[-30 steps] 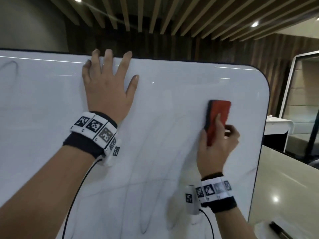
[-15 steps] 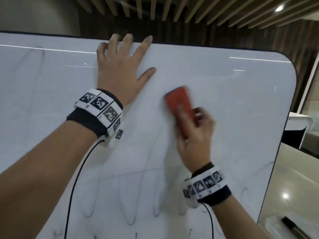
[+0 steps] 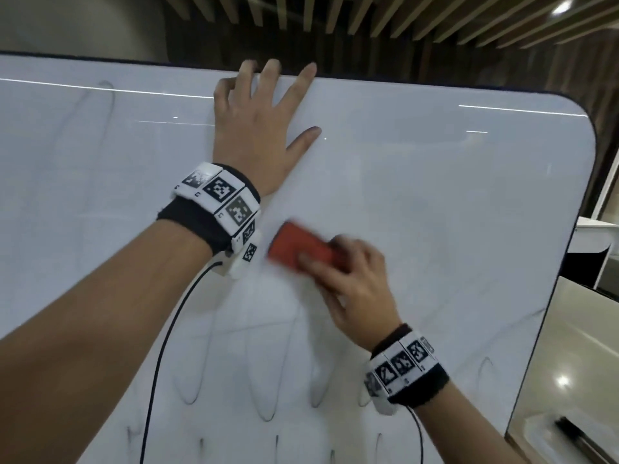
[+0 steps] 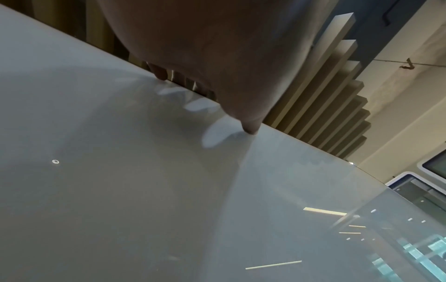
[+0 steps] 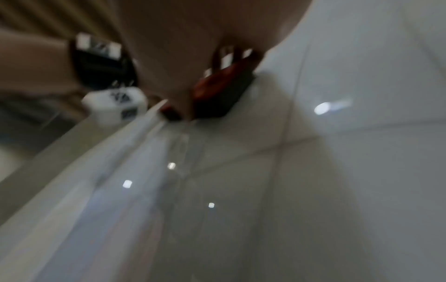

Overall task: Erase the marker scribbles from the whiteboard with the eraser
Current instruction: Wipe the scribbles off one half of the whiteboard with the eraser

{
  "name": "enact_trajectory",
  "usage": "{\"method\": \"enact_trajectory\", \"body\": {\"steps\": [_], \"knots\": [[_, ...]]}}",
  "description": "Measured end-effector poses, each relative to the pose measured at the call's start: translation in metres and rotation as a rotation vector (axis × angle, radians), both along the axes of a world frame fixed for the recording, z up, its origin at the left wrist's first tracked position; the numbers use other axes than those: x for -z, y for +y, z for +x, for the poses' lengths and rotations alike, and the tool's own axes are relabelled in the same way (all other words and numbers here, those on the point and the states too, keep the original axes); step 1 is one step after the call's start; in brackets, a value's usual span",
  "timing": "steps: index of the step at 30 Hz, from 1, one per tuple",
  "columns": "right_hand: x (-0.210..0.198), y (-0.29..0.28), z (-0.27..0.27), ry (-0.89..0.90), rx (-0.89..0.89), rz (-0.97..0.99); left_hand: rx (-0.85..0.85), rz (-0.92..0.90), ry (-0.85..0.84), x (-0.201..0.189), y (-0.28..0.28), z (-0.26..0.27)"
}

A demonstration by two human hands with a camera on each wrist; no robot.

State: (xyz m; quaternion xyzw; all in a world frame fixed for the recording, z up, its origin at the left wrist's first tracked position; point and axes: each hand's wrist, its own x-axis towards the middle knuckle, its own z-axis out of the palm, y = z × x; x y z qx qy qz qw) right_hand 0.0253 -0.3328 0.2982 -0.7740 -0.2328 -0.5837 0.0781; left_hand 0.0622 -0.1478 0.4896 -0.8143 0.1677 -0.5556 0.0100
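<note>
A large whiteboard (image 3: 452, 195) fills the head view, its upper part wiped pale. Dark looping marker scribbles (image 3: 264, 390) remain along its lower part, and a faint loop (image 3: 104, 92) shows at the upper left. My right hand (image 3: 351, 279) grips a red eraser (image 3: 298, 247) flat against the board, just right of my left wrist. The blurred right wrist view shows the eraser (image 5: 217, 89) with its dark pad on the board. My left hand (image 3: 264, 128) lies flat near the top edge, fingers spread; in the left wrist view its fingertips (image 4: 251, 127) touch the whiteboard (image 4: 120, 190).
The whiteboard's rounded right edge (image 3: 569, 229) borders a beige table (image 3: 576, 363) with a dark marker (image 3: 572, 430) lying on it. A black cable (image 3: 160, 363) hangs from my left wrist band across the board. Wooden slats (image 3: 368, 15) line the ceiling behind.
My right hand has swept the eraser from the board's right side leftward and down to beside my left wrist. The left hand stays pressed near the top edge.
</note>
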Motion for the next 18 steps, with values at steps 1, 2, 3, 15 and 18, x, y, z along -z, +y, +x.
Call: {"method": "enact_trajectory", "body": {"steps": [1, 2, 3, 15, 18], "knots": [[-0.005, -0.004, -0.001, 0.033, -0.020, -0.114, 0.002, 0.004, -0.003, 0.001, 0.001, 0.000], [-0.021, -0.013, -0.001, 0.026, -0.038, -0.113, 0.009, 0.009, -0.003, 0.000, 0.002, 0.000], [-0.042, -0.023, 0.001, -0.025, -0.040, -0.015, 0.023, 0.013, 0.003, -0.002, 0.003, 0.000], [0.051, 0.054, 0.008, 0.094, -0.028, -0.517, 0.119, -0.082, -0.115, 0.077, 0.095, -0.015], [0.004, 0.044, 0.010, 0.041, -0.019, -0.380, 0.051, 0.001, -0.081, 0.090, 0.117, -0.009]]}}
